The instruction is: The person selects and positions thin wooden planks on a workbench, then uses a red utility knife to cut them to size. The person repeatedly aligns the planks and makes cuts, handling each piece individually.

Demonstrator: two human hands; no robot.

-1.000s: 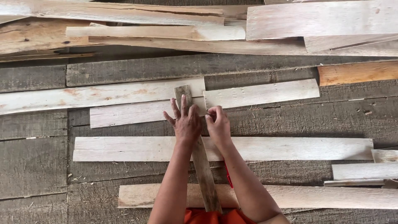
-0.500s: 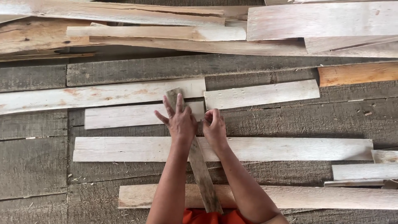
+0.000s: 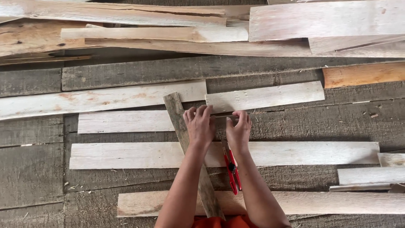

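Note:
A narrow dark wooden slat (image 3: 179,122) lies slanted across several pale planks, running from its upper end down toward my body. My left hand (image 3: 200,126) presses palm-down on the slat where it crosses a pale plank (image 3: 122,121), fingers together and curled over its edge. Just to the right, my right hand (image 3: 238,130) rests with its fingers curled, below the left end of a short pale plank (image 3: 265,96). Whether it pinches anything small is hidden. Red-handled pliers (image 3: 231,167) lie between my forearms on a long pale plank (image 3: 303,153).
The floor is grey weathered boards (image 3: 33,185). More pale planks lie at the left (image 3: 97,99), at the bottom (image 3: 337,202) and at the right edge (image 3: 371,175). An orange-brown board (image 3: 363,74) sits at the right, and a heap of loose planks (image 3: 168,33) lies along the top.
The slat's upper end has swung left and the plank under it has slid left. My hands have drawn back toward me, my left fingers have closed, and the red pliers have come into view.

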